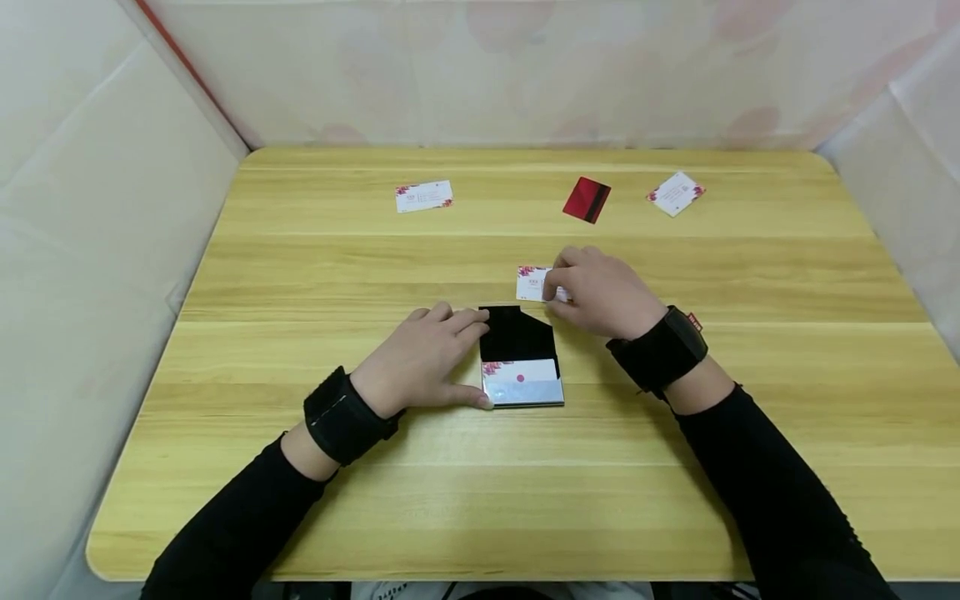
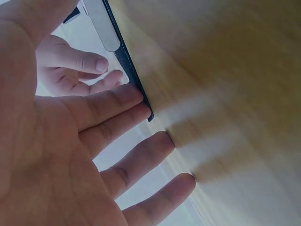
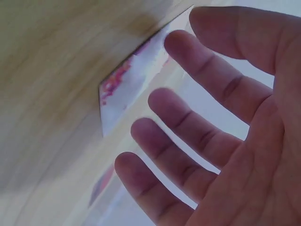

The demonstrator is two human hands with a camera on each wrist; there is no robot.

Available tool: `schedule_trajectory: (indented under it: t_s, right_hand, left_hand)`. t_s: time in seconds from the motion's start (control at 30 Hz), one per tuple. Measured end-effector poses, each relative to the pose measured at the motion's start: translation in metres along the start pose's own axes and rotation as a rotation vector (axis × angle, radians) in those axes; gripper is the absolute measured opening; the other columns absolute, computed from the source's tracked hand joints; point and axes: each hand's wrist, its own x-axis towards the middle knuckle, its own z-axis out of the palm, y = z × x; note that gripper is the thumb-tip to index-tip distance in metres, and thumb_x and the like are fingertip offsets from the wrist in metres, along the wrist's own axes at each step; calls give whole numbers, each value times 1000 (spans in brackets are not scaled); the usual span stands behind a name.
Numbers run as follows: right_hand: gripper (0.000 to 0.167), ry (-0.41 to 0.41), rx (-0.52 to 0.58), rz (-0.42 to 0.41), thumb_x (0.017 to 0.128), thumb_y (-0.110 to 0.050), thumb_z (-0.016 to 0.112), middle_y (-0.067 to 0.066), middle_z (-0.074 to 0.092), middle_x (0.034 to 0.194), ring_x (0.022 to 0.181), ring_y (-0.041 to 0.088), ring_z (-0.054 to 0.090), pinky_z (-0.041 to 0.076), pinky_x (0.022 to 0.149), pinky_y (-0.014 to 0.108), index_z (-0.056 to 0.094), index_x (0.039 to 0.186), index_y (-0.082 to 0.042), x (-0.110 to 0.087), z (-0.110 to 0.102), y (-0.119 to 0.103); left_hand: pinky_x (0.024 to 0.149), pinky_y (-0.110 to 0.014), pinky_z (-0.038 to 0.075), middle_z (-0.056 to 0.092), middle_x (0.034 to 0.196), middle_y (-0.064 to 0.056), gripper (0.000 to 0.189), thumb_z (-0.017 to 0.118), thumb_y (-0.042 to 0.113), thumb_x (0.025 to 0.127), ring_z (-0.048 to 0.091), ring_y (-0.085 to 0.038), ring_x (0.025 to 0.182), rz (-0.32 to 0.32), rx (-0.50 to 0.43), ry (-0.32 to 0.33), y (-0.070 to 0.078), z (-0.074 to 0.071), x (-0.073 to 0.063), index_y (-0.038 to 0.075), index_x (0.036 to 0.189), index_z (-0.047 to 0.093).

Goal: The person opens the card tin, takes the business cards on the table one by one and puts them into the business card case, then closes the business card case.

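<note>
Here's the black card case, flap up, just below frame centre, a white card with pink flowers tucked in its silvery front; just above, another flowered card, partly covered!

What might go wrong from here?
The white card by the right grip seems to lie flat on the table, so it may slide rather than lift. If the left grip slips from the open card holder, its black flap might swing closed.
</note>
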Motion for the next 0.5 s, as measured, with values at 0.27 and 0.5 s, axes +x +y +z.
schedule_trajectory:
  t_s: [0.27, 0.5]
  right_hand:
    - [36, -4, 30, 43, 90, -21, 73, 14, 61, 128, 108, 34, 57, 49, 89, 49, 63, 123, -12, 2, 2, 2]
    - [50, -45, 69, 73, 87, -19, 77, 15, 61, 124, 111, 34, 54, 47, 94, 49, 60, 133, -15, 3, 3, 4]
  left_hand:
    - [102, -50, 44, 43, 155, -6, 101, 59, 81, 77, 47, -30, 127, -1, 6, 1, -1, 0, 0, 8, 146, 50]
    - [104, -51, 43, 42, 155, -6, 101, 60, 80, 77, 47, -30, 128, -3, -4, -9, 0, 1, -1, 8, 147, 48]
